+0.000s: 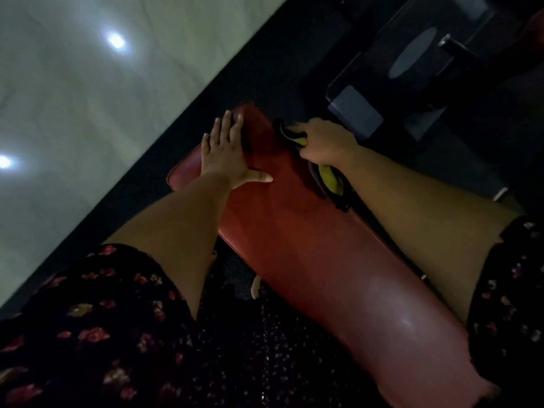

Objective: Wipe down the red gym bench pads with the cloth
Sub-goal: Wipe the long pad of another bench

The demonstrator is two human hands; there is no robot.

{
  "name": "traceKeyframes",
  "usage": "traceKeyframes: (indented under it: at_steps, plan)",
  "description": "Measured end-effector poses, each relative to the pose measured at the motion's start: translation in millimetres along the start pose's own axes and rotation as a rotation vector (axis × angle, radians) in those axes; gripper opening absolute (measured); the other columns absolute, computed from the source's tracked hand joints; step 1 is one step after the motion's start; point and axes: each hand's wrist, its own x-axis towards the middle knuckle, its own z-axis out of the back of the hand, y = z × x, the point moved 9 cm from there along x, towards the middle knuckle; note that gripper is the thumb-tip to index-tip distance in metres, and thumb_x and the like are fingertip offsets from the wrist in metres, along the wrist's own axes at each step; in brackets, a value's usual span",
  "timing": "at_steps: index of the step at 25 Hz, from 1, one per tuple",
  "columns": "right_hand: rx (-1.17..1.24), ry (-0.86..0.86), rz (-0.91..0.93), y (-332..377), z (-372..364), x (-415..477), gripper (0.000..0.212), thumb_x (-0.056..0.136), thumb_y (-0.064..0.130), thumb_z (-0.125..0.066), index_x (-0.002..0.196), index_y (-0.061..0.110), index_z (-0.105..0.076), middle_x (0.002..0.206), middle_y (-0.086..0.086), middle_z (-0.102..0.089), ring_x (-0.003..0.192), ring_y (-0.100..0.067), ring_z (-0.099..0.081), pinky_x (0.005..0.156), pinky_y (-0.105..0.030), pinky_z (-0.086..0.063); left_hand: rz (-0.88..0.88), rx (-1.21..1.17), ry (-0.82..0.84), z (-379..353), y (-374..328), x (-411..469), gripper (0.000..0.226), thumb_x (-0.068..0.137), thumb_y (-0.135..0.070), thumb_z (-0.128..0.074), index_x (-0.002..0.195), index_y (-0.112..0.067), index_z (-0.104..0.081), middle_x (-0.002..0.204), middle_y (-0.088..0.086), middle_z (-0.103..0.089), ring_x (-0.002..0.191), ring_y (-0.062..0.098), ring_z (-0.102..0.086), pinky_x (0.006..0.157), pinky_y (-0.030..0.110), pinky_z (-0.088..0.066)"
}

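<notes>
Beside the pale glossy floor [73, 113], pressing flat on the far end of the red bench pad [294, 231] with the left hand [228, 151], fingers straight and spread. Further right, at the pad's right edge, gripping the yellow cloth [328, 179] in the right hand [323, 141], fingers curled round it.

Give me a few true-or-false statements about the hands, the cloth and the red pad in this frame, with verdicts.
1. The left hand lies flat on the red pad, fingers straight. True.
2. The right hand is empty. False: its fingers are curled round the cloth.
3. The cloth sits at the pad's edge on the right hand's side. True.
4. The cloth is blue. False: it shows yellow with a dark part.
</notes>
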Motion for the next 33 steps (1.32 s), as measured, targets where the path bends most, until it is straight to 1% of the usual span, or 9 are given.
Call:
traceKeyframes:
  at_steps: [4, 6, 10, 12, 15, 20, 25, 28, 33]
  plan:
    - [-0.141, -0.04, 0.057, 10.6, 12.9, -25.6, 0.061, 0.087, 0.029, -0.06, 0.143, 0.041, -0.039, 0.135, -0.003, -0.04, 0.109, -0.028, -0.051, 0.072, -0.034, -0.045, -0.022, 0.126, 0.021, 18.7, -8.8, -1.6, 0.125, 0.069, -0.062, -0.077, 0.157, -0.016, -0.001, 0.165, 0.009, 0.0, 0.151, 0.031, -0.004, 0.121, 0.046, -0.006]
    - [-0.129, -0.052, 0.028, 13.2, 17.6, -44.4, 0.062, 0.087, 0.027, -0.062, 0.142, 0.044, -0.039, 0.139, -0.003, -0.031, 0.108, -0.027, -0.05, 0.069, -0.033, -0.044, -0.125, 0.252, -0.018, 37.9, -21.3, -5.5, 0.104, 0.08, -0.058, -0.07, 0.157, -0.02, -0.011, 0.163, 0.009, -0.012, 0.148, 0.033, -0.017, 0.122, 0.047, -0.009]
    - [0.041, -0.06, -0.071, 15.5, 22.9, -87.7, 0.066, 0.086, 0.026, -0.064, 0.144, 0.041, -0.038, 0.131, -0.002, -0.034, 0.098, -0.022, -0.05, 0.072, -0.036, -0.051, -0.367, 0.204, 0.036, 68.5, -38.7, -12.3, 0.074, 0.087, -0.044, -0.065, 0.15, -0.025, -0.031, 0.155, 0.007, -0.031, 0.139, 0.033, -0.033, 0.117, 0.047, -0.025]
    - [0.062, -0.1, -0.094, 17.7, 29.9, -114.0, 0.069, 0.084, 0.02, -0.064, 0.146, 0.037, -0.038, 0.128, -0.004, -0.038, 0.104, -0.025, -0.05, 0.077, -0.04, -0.053, -0.462, 0.253, 0.14, 79.1, -44.0, -23.2, 0.072, 0.087, -0.046, -0.064, 0.15, -0.028, -0.033, 0.152, 0.007, -0.035, 0.135, 0.032, -0.037, 0.113, 0.047, -0.031]
    - [-0.018, -0.175, -0.149, 15.8, 54.4, -157.7, 0.058, 0.086, 0.017, -0.061, 0.139, 0.036, -0.049, 0.121, -0.007, -0.044, 0.105, -0.028, -0.051, 0.076, -0.039, -0.052, -0.506, 0.213, 0.214, 109.0, -56.3, -44.4, 0.074, 0.087, -0.051, -0.065, 0.15, -0.031, -0.033, 0.15, 0.006, -0.037, 0.134, 0.029, -0.039, 0.113, 0.046, -0.031]
    - [0.051, -0.272, -0.264, 36.9, 77.4, -231.4, 0.051, 0.089, 0.017, -0.058, 0.133, 0.042, -0.053, 0.12, -0.005, -0.045, 0.106, -0.027, -0.052, 0.076, -0.037, -0.049, -0.545, 0.05, 0.196, 154.6, -82.1, -101.0, 0.074, 0.086, -0.05, -0.067, 0.15, -0.031, -0.034, 0.146, 0.005, -0.041, 0.132, 0.023, -0.042, 0.112, 0.044, -0.035]
    - [0.076, -0.388, -0.376, 52.6, 102.9, -299.6, 0.04, 0.091, 0.014, -0.056, 0.127, 0.03, -0.059, 0.113, -0.006, -0.047, 0.103, -0.032, -0.053, 0.078, -0.043, -0.049, -0.626, 0.22, 0.211, 186.0, -108.7, -152.6, 0.072, 0.086, -0.046, -0.068, 0.149, -0.029, -0.036, 0.148, 0.006, -0.039, 0.135, 0.025, -0.04, 0.112, 0.044, -0.034]
    - [0.032, -0.432, -0.407, 49.8, 132.6, -336.3, 0.039, 0.089, 0.015, -0.056, 0.124, 0.031, -0.06, 0.115, -0.006, -0.049, 0.104, -0.031, -0.054, 0.082, -0.046, -0.05, -0.682, 0.289, 0.207, 218.9, -135.7, -166.0, 0.076, 0.084, -0.052, -0.069, 0.149, -0.028, -0.036, 0.15, 0.006, -0.038, 0.135, 0.024, -0.041, 0.112, 0.042, -0.035]
    - [0.004, -0.491, -0.493, 45.8, 161.4, -390.0, 0.037, 0.088, 0.016, -0.055, 0.125, 0.024, -0.059, 0.12, -0.006, -0.051, 0.105, -0.032, -0.055, 0.084, -0.047, -0.048, -0.77, 0.332, 0.117, 272.3, -185.2, -188.1, 0.074, 0.086, -0.049, -0.069, 0.148, -0.024, -0.039, 0.149, 0.009, -0.04, 0.133, 0.025, -0.044, 0.111, 0.041, -0.037]
